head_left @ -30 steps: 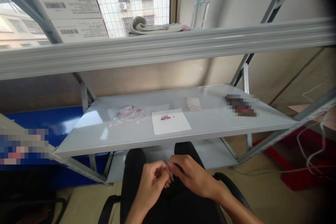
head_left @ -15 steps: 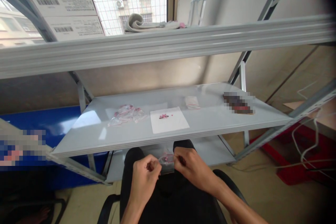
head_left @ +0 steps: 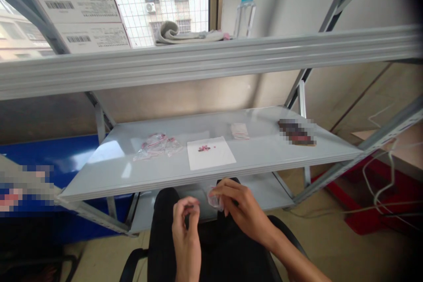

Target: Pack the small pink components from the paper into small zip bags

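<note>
My right hand [head_left: 236, 196] pinches a small clear plastic bag [head_left: 214, 198] above my lap, in front of the shelf edge. Pinkish bits seen in the bag earlier are hard to make out now. To its left, my left hand [head_left: 187, 224] is apart from the bag, its fingers loosely bent with a gap by the thumb; nothing shows in it. Beyond both hands, a white sheet of paper [head_left: 213, 158] lies on the grey shelf, bearing small pink pieces [head_left: 204, 147] and what looks like a dark hair clip [head_left: 207, 149].
Left of the paper is a heap of clear plastic bags [head_left: 158, 145]. A white packet [head_left: 239, 131] lies behind it to the right, with a blurred-out object [head_left: 297, 132] further right. A metal beam [head_left: 211, 64] crosses above, carrying a cloth [head_left: 188, 37] and a spray bottle [head_left: 245, 13].
Half a second ago both hands were at the bag, held between them. My left hand has come away from it, and the bag is now in my right hand alone, turned and slightly raised.
</note>
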Demonstrator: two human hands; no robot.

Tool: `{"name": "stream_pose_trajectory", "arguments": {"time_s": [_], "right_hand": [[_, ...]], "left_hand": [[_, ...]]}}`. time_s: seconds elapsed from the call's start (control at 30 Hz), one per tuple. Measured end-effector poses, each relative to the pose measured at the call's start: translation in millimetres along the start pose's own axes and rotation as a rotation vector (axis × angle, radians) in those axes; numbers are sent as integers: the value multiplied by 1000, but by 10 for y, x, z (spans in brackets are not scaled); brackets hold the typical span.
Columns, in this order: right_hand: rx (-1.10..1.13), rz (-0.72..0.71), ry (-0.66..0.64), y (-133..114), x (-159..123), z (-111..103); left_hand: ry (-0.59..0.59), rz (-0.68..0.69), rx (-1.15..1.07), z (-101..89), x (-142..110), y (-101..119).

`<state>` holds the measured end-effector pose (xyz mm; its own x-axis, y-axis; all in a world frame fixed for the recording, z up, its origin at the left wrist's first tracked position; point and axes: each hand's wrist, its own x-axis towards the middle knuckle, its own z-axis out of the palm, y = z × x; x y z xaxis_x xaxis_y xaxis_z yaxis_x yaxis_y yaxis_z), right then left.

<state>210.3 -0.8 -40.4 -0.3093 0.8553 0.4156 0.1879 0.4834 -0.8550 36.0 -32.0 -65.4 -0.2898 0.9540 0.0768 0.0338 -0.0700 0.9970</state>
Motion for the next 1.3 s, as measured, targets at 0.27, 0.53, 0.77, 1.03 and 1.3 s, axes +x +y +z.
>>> {"name": "stream_pose_trajectory", "arguments": {"time_s": [0.27, 0.53, 0.77, 1.03, 1.3], "right_hand": [[232, 73, 21, 46, 71, -199], [200, 191, 8, 130, 363, -271], [252, 270, 141, 539, 1053, -349], [308, 220, 11, 975, 1454, -484], [270, 210, 47, 1124, 1615, -485]], "left_hand": [[-359, -397, -546, 192, -65, -38], [-273, -198, -246, 140, 258, 90], [-303, -26, -70, 88, 1122, 197], [-392, 22, 36, 219, 1802, 187], [-426, 103, 160, 347, 2100, 161]]}}
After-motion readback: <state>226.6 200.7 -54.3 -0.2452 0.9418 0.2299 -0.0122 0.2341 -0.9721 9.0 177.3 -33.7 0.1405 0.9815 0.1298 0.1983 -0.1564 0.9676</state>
